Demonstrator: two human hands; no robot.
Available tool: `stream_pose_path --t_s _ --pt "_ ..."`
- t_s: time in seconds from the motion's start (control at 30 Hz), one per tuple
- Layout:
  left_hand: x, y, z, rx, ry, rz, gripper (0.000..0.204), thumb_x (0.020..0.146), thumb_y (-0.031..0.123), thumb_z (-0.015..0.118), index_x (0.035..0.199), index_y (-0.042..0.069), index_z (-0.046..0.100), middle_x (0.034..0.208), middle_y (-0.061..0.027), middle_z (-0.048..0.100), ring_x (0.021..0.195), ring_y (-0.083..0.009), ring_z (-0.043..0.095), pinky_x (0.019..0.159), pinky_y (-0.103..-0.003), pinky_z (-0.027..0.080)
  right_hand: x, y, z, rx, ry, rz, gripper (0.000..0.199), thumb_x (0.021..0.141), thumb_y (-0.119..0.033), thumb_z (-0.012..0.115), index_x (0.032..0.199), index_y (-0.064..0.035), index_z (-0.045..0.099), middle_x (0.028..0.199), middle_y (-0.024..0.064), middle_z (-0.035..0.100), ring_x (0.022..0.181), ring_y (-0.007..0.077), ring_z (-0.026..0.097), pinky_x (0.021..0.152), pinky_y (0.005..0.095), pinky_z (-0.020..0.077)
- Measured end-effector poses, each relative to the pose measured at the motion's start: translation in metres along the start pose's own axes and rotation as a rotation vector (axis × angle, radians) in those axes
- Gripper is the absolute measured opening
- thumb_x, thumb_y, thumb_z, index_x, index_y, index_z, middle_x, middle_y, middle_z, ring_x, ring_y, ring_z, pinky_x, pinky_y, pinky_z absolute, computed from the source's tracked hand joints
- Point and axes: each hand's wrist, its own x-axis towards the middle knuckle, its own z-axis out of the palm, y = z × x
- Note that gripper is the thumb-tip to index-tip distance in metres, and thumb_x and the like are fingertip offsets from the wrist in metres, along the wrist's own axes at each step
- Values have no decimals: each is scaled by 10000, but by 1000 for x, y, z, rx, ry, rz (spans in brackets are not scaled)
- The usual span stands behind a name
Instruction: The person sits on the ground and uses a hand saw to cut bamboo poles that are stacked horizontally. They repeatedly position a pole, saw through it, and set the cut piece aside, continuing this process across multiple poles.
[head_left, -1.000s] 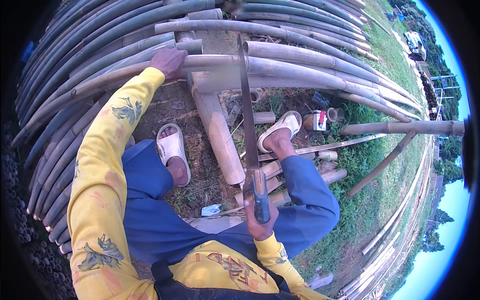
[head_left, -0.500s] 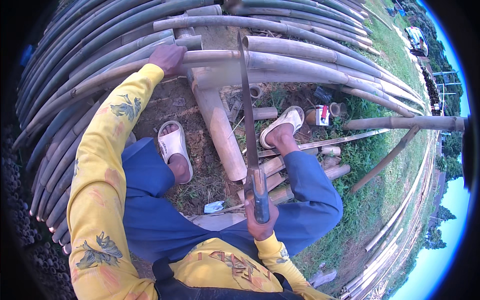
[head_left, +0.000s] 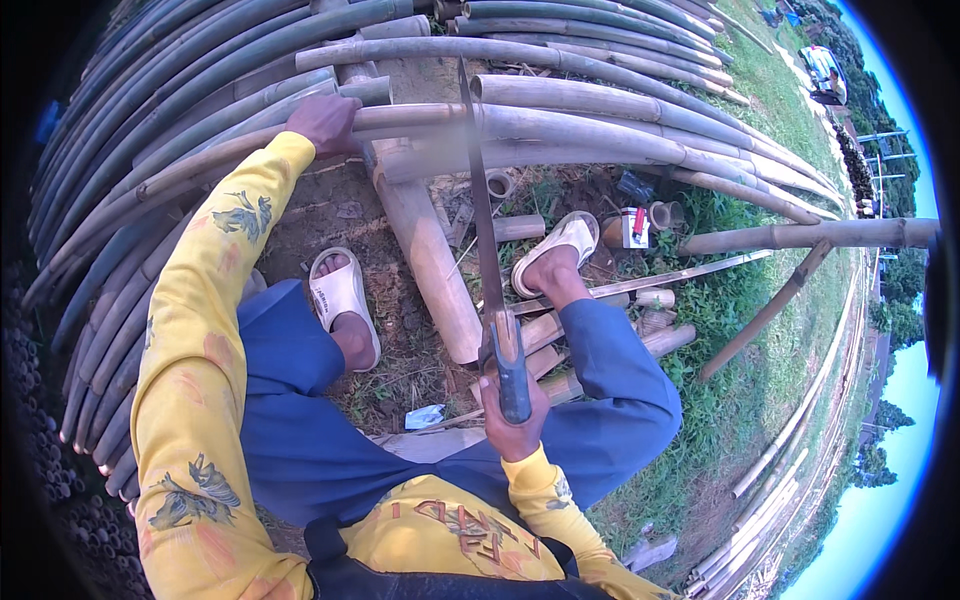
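My left hand (head_left: 325, 122) is closed around a long bamboo pole (head_left: 412, 116), which runs crosswise in front of me. My right hand (head_left: 515, 420) grips the handle of a handsaw (head_left: 485, 220) between my knees. The saw's long, narrow blade points away from me and crosses the pole to the right of my left hand. Where blade and pole meet, the picture is blurred, so the depth of any cut cannot be told. A thick bamboo length (head_left: 425, 250) lies on the ground beneath, reaching under the pole.
Stacked bamboo poles (head_left: 180, 90) fill the far left, and more poles (head_left: 640, 105) extend to the right. Short bamboo pieces (head_left: 560, 330) lie near my right foot. A small red-and-white box (head_left: 635, 228) sits beyond it. A propped bamboo rail (head_left: 800, 237) stands at the right.
My right hand has pushed the saw forward, so more of the blade reaches beyond the pole. My left hand keeps its hold on the pole. The whole view has shifted slightly.
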Motion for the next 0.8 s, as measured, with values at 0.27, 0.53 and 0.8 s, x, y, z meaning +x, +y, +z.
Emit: stream_pose_path --t_s 0.27,0.53,0.8 --pt "9 -1 16 -36 21 -6 589 733 459 845 1120 49 675 970 -201 735 951 -403 708 838 -522 549 157 13 35 66 -11 -34 100 897 -40 718 943 11 645 699 30 588 645 100 535 625 289 464" --pt "-74 14 12 7 253 268 472 835 399 777 1100 60 582 1106 -151 664 997 -368 675 843 -494 536 157 51 42 237 -37 -43 182 922 -18 724 827 -51 571 665 -27 580 547 40 537 479 211 415" --pt "-61 16 25 -171 360 534 528 839 390 774 1214 71 583 1142 -141 626 1114 -331 622 944 -442 517 151 42 50 277 -20 13 156 900 -58 765 923 -20 615 739 -15 565 683 70 517 642 260 451"
